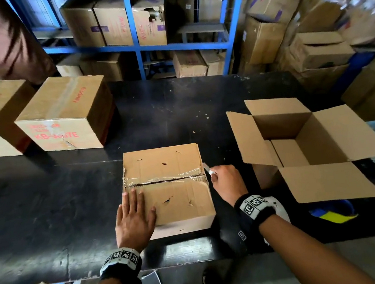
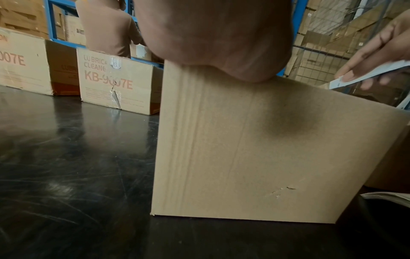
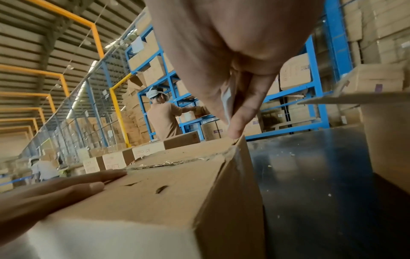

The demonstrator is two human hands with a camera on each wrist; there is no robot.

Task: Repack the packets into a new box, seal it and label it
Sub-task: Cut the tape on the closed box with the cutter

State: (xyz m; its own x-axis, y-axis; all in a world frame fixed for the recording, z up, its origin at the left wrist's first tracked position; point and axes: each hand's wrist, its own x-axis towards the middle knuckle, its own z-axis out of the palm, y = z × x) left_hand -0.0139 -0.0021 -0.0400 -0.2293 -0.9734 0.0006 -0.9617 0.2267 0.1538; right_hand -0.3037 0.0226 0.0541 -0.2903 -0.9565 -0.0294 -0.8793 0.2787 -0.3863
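A worn, taped cardboard box (image 1: 167,186) with small holes in its top stands on the black table (image 1: 71,203) in front of me. My left hand (image 1: 134,215) lies flat with straight fingers on the box's near-left top (image 3: 155,192). My right hand (image 1: 225,180) pinches a thin white blade-like cutter (image 1: 206,166) at the right end of the box's taped centre seam; the same cutter (image 2: 363,73) shows in the left wrist view. An empty new box (image 1: 299,137) with all flaps open stands to the right.
Two sealed boxes with red print (image 1: 65,114) stand at the table's back left. Another person in a brown shirt (image 3: 164,119) works at the blue shelving (image 1: 137,46) full of cartons behind the table. More cartons are stacked at the right (image 1: 312,51).
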